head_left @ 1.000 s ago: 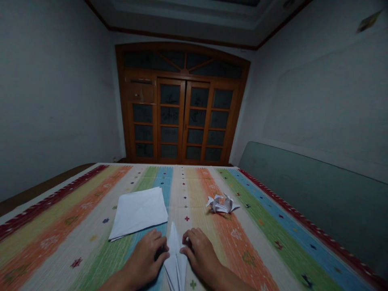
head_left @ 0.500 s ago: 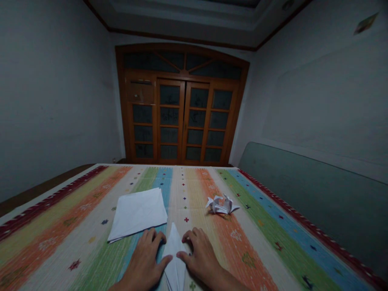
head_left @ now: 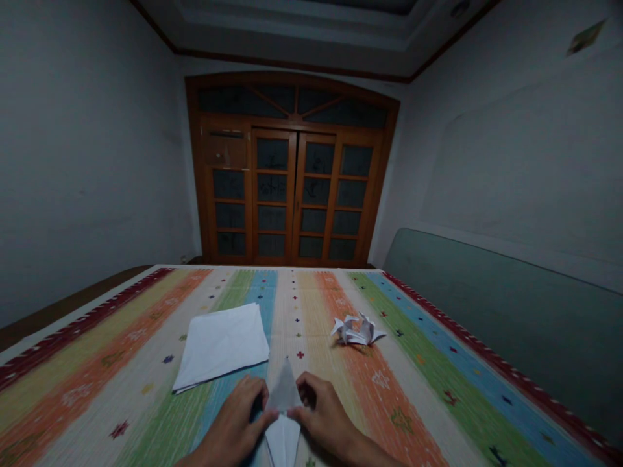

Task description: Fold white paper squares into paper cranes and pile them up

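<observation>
The folded paper lay on the striped mat at the near edge of the view, centred between both hands. Its narrow tip pointed toward 12 o'clock, and its upper flap appeared to be raised off the mat.

The left hand sat at the 9 o'clock side of the folded paper. Its fingers were curled, and thumb and fingertips pinched the left edge of the flap. The right hand sat at the 3 o'clock side in the mirrored position. Its fingers were curled, and they pinched the right edge of the flap. The thumbs of both hands met near the centre line of the folded paper.

A stack of flat white sheets lay at 11 o'clock from the folded paper, just beyond the left hand and apart from it. A small finished paper figure stood at 1 o'clock, well apart from the right hand.

A wooden door with dark glass panes closed the far wall at 12 o'clock.
</observation>
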